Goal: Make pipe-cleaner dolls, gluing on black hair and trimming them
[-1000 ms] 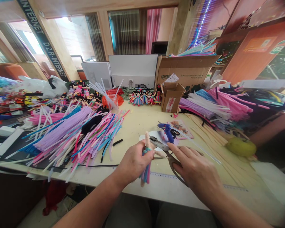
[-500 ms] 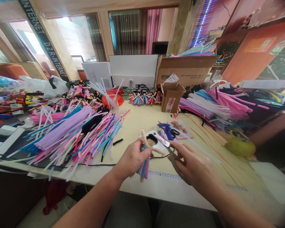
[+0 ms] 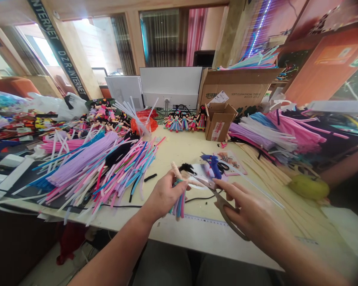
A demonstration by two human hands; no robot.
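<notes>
My left hand (image 3: pixel 164 194) is closed around the body of a small pipe-cleaner doll (image 3: pixel 179 204). The doll has black hair, cream arms and a skirt of pink, blue and purple strips hanging below my fingers. In my right hand (image 3: pixel 238 202) is a pair of scissors (image 3: pixel 226 206), my fingers in the handles. Their blades point left toward the doll's head and upper arm; whether they touch it I cannot tell. Behind the blades lies a blue glue gun (image 3: pixel 212 166), with a black-handled tool (image 3: pixel 223 167) beside it.
Piles of coloured pipe cleaners (image 3: pixel 83 167) cover the left side, with more bundles (image 3: pixel 265 129) at the right. Finished dolls (image 3: pixel 179 121) stand at the back beside a small cardboard box (image 3: pixel 219 123). A ruler (image 3: pixel 205 219) lies near the front edge; a green fruit (image 3: pixel 308 186) sits right.
The scissors have dropped slightly, and their blades look more nearly closed. The doll is tilted a little further left. A small dark bit now shows on the table below the blades.
</notes>
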